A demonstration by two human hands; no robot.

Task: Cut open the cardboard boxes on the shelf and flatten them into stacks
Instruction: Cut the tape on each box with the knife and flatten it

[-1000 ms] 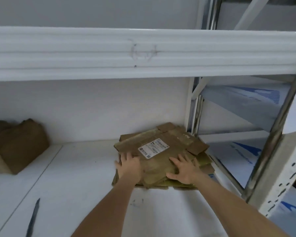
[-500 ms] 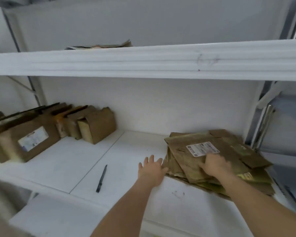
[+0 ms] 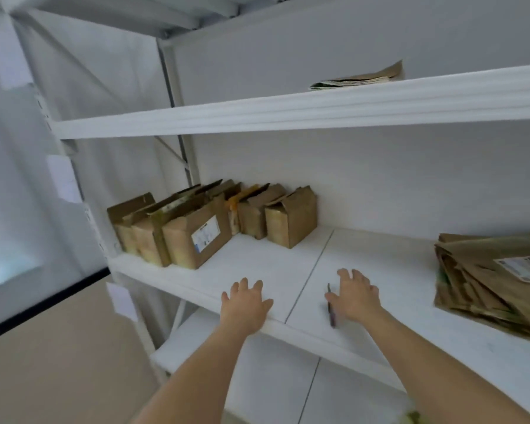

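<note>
Several upright brown cardboard boxes (image 3: 214, 224) stand in a row at the left back of the white shelf (image 3: 288, 264); the front one carries a white label. A stack of flattened cardboard (image 3: 493, 280) lies at the right end. A dark slim cutter (image 3: 331, 310) lies on the shelf near its front edge. My right hand (image 3: 354, 296) hovers over the cutter with fingers spread, covering its middle. My left hand (image 3: 245, 304) is spread flat above the shelf's front edge, holding nothing.
An upper shelf (image 3: 318, 108) runs overhead with a small flat pile of cardboard (image 3: 358, 79) on it. A lower shelf (image 3: 257, 362) shows beneath. White uprights and diagonal braces (image 3: 178, 154) stand at the left. A brown floor lies lower left.
The view has swung left. Both hands have left the flattened stack and moved left; my right hand is now over the cutter, my left hand near the shelf's front edge.
</note>
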